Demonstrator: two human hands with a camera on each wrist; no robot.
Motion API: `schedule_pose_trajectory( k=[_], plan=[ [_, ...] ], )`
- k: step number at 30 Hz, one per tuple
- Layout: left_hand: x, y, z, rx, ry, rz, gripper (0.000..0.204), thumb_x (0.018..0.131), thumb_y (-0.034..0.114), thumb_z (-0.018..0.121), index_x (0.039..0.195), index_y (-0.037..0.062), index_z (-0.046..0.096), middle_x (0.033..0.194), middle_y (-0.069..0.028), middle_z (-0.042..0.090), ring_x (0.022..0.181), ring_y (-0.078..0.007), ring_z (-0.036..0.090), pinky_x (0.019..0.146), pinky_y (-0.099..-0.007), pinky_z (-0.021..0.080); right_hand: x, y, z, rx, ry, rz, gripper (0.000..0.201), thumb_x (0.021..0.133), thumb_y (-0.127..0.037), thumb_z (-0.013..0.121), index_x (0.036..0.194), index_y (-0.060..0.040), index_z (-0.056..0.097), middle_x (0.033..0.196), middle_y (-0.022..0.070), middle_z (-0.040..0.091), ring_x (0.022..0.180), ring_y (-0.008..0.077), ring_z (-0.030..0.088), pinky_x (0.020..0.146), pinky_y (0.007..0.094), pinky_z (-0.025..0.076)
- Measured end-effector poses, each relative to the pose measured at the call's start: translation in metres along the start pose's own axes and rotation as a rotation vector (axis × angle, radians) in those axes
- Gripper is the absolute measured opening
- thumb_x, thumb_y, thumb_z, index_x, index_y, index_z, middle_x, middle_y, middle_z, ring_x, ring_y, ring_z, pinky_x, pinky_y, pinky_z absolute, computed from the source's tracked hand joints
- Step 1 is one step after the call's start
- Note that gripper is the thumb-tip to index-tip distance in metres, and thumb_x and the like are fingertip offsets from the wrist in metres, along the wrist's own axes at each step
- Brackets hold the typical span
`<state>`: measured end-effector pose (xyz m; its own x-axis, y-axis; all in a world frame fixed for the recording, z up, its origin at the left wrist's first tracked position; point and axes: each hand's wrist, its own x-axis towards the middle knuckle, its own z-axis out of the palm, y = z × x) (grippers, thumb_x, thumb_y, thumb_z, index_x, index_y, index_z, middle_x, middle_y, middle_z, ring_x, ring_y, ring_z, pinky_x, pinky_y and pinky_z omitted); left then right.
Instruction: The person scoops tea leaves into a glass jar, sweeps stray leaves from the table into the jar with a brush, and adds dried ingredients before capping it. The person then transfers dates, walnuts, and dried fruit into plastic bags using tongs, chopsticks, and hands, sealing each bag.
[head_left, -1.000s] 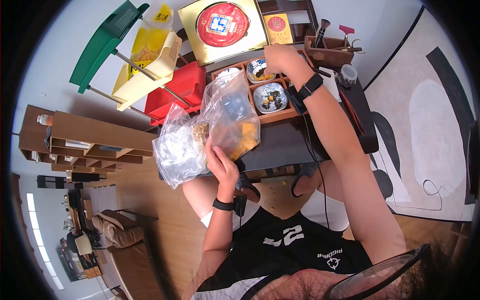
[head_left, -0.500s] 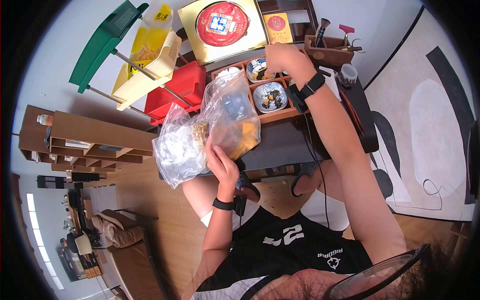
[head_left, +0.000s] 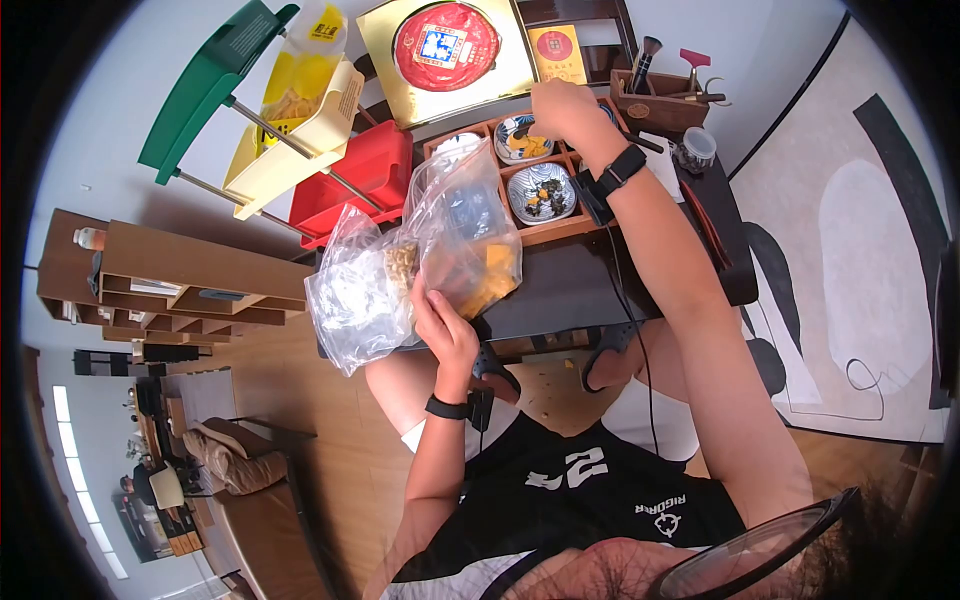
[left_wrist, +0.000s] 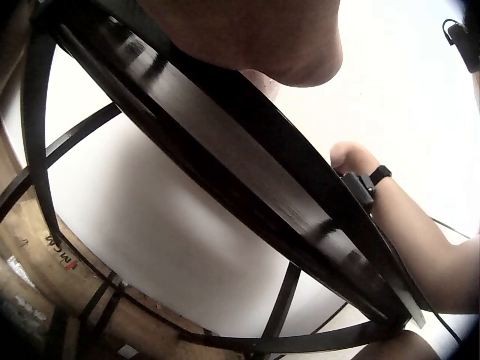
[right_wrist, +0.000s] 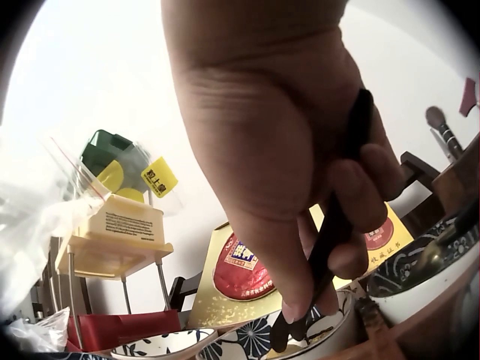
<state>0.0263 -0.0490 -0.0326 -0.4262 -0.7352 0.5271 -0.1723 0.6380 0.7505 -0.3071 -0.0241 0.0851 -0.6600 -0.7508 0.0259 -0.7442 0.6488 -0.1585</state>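
My right hand [head_left: 570, 115] grips a slim dark tool [right_wrist: 334, 229], curling its fingers round the shaft. In the right wrist view the tool's lower end shows two dark tips inside a blue-and-white dish [right_wrist: 240, 337]. Orange pieces [head_left: 530, 147] lie in that dish, partly covered by the hand in the head view. Nearer me, a patterned square dish [head_left: 525, 210] holds dark and orange bits. My left hand [head_left: 447, 335] rests its fairly straight fingers against a clear bag of orange pieces [head_left: 490, 285]; the left wrist view shows only the heel of this hand [left_wrist: 262, 37].
A wooden divided tray [head_left: 560, 232] holds the dishes on a dark table [head_left: 570, 285]. Left stand another clear bag [head_left: 360, 300] and a tiered rack with a red bin [head_left: 355, 185]. A gold box [head_left: 380, 50] stands behind; a brush holder [head_left: 655, 110] and lidded jar [head_left: 697, 150] stand right.
The dark tool has shifted out of sight over the far dish in the head view, and more orange pieces show there. My left hand stays by the bag.
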Motion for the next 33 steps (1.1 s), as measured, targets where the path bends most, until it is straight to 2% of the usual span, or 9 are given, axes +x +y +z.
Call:
schedule_pose_trajectory(
  k=[2,5,11,13,23,25,29,31,33],
  plan=[
    [0.0,-0.001,0.002,-0.008,0.006,0.005,0.039,0.108,0.006,0.04,0.144,-0.0033,0.049,0.108,-0.021,0.073,0.08,-0.0219,0.066,0.074,-0.0329,0.051,0.002,0.002,0.001,0.008,-0.055,-0.026,0.037,0.077,-0.021,0.086,0.109,-0.0046,0.078,0.108,0.0163,0.077,0.103,0.0322,0.075,0.087,0.0416,0.06],
    [0.0,-0.003,0.005,-0.044,0.038,0.036,0.039,0.111,0.012,0.04,0.147,-0.0016,0.049,0.087,-0.0056,0.061,0.075,-0.0122,0.051,0.07,-0.0281,0.044,0.004,0.005,0.003,0.019,-0.079,-0.059,0.046,0.075,-0.03,0.09,0.11,-0.004,0.077,0.109,0.0161,0.077,0.103,0.0322,0.075,0.087,0.0421,0.06],
    [-0.001,-0.002,0.003,-0.023,0.039,0.041,0.039,0.111,0.012,0.04,0.146,-0.0026,0.049,0.09,-0.0068,0.062,0.076,-0.0126,0.052,0.071,-0.0285,0.045,-0.007,0.003,-0.014,-0.015,-0.144,-0.066,0.047,0.072,-0.028,0.093,0.11,-0.0047,0.078,0.107,0.0152,0.077,0.102,0.0312,0.075,0.085,0.0419,0.06],
    [0.0,0.006,0.0,-0.001,0.001,-0.014,0.038,0.108,0.005,0.04,0.143,-0.0037,0.05,0.11,-0.0203,0.073,0.085,-0.023,0.068,0.079,-0.0336,0.052,-0.007,0.0,-0.013,-0.03,-0.144,-0.061,0.045,0.071,-0.025,0.093,0.108,-0.0051,0.078,0.107,0.0147,0.078,0.102,0.0309,0.075,0.085,0.0416,0.06],
    [0.001,0.007,0.002,0.0,0.018,0.031,0.038,0.108,0.007,0.039,0.143,-0.0026,0.049,0.116,-0.0218,0.073,0.092,-0.0267,0.071,0.084,-0.0351,0.053,-0.003,-0.003,0.001,-0.048,-0.044,-0.095,0.028,0.075,-0.016,0.086,0.1,-0.0075,0.077,0.104,0.0125,0.077,0.098,0.0308,0.074,0.085,0.0415,0.06],
    [0.001,0.006,0.001,-0.064,-0.006,0.006,0.038,0.111,0.012,0.039,0.144,-0.004,0.049,0.113,-0.0143,0.068,0.085,-0.0167,0.059,0.079,-0.0314,0.049,-0.002,-0.002,0.004,-0.046,-0.031,-0.099,0.028,0.077,-0.018,0.085,0.101,-0.0063,0.076,0.104,0.0138,0.077,0.099,0.0317,0.074,0.085,0.0423,0.06],
    [0.004,0.011,0.003,-0.039,0.041,0.084,0.038,0.111,0.012,0.039,0.144,-0.0041,0.048,0.114,-0.0149,0.067,0.087,-0.0173,0.059,0.08,-0.0318,0.049,0.002,0.003,0.007,-0.007,0.059,-0.086,0.028,0.078,-0.012,0.078,0.106,-0.0051,0.079,0.108,0.016,0.077,0.103,0.0316,0.075,0.086,0.0421,0.06],
    [0.004,0.01,0.002,0.031,0.035,0.085,0.038,0.108,0.006,0.038,0.144,-0.0023,0.049,0.117,-0.0218,0.073,0.09,-0.0258,0.071,0.082,-0.034,0.053,0.0,0.004,0.002,-0.005,0.029,-0.087,0.028,0.079,-0.012,0.077,0.105,-0.0053,0.079,0.108,0.0164,0.077,0.103,0.0319,0.075,0.087,0.0421,0.06],
    [0.004,0.012,0.001,0.024,0.027,0.073,0.038,0.108,0.006,0.038,0.144,-0.0025,0.049,0.117,-0.0214,0.073,0.09,-0.025,0.071,0.081,-0.0338,0.053,-0.002,0.003,-0.001,-0.002,-0.003,-0.086,0.027,0.079,-0.012,0.075,0.105,-0.0055,0.079,0.108,0.0169,0.077,0.102,0.0322,0.075,0.087,0.042,0.06]
  ],
)
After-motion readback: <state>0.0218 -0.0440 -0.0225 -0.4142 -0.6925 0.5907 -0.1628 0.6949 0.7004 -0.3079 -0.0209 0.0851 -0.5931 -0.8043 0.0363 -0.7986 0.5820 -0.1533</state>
